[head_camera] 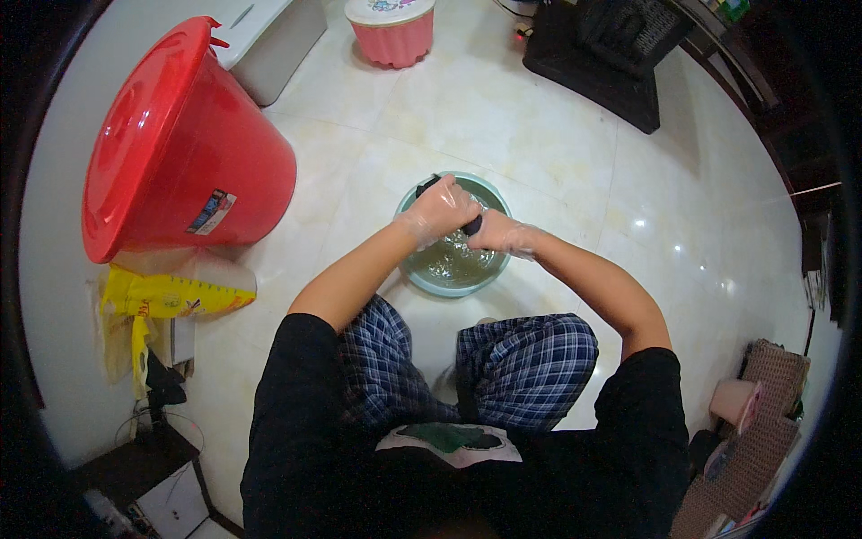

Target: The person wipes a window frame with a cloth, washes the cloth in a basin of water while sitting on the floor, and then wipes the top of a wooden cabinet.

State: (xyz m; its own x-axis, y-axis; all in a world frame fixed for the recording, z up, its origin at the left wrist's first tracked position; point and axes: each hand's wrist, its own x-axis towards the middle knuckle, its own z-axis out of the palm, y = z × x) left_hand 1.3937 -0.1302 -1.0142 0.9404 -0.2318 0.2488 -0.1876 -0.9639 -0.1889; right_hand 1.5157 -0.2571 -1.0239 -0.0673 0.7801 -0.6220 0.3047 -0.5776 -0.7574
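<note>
A round pale green basin (458,290) with cloudy water stands on the tiled floor in front of my knees. Over it, my left hand (446,207), in a clear plastic glove, is closed around a dark cloth (474,225). My right hand (497,232), gloved the same way, grips the cloth's lower right end close beside my left. One end of the cloth sticks out past the far side of my left hand. The parts of the cloth inside my fists are hidden.
A large lidded red bucket (222,155) stands on the left, with a yellow plastic bag (175,295) below it. A pink stool (392,37) is at the top, a black chair base (592,74) at the upper right. A woven brown chair (754,431) stands lower right.
</note>
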